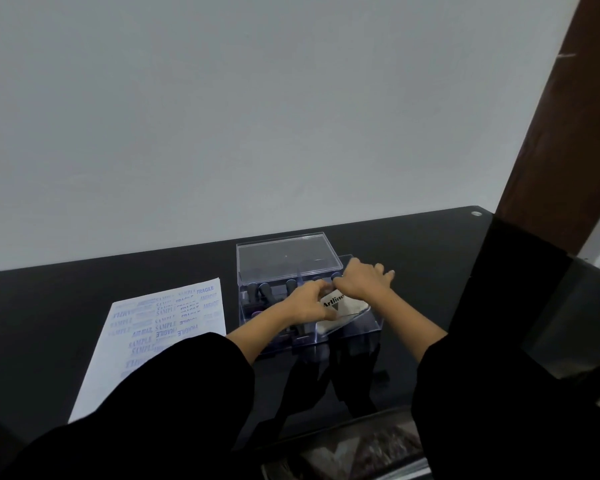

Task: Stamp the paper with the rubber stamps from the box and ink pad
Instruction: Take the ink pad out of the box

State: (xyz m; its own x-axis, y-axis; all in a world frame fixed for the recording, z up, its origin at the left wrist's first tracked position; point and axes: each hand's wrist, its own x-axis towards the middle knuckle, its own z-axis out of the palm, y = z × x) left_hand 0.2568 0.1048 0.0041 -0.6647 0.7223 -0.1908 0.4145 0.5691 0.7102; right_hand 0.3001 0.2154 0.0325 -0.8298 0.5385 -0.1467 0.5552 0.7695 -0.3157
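A clear plastic box (371, 329) stands on the black table with its lid (284, 256) raised at the back. Several black-handled rubber stamps (264, 292) stand in its left part. A white ink pad (345, 306) with a black label lies tilted over the box's right part. My left hand (307, 304) grips the pad's near left edge with curled fingers and thumb. My right hand (364, 280) holds the pad's far edge, thumb curled in and fingers reaching right. A white paper (129, 344) covered with blue stamp prints lies to the left of the box.
The glossy black table (66, 299) ends at a pale wall behind the box. A brown wooden post (561, 133) rises at the right. A small metal fitting (476, 213) sits at the table's far right corner. Under the glass near me shows a patterned object (368, 448).
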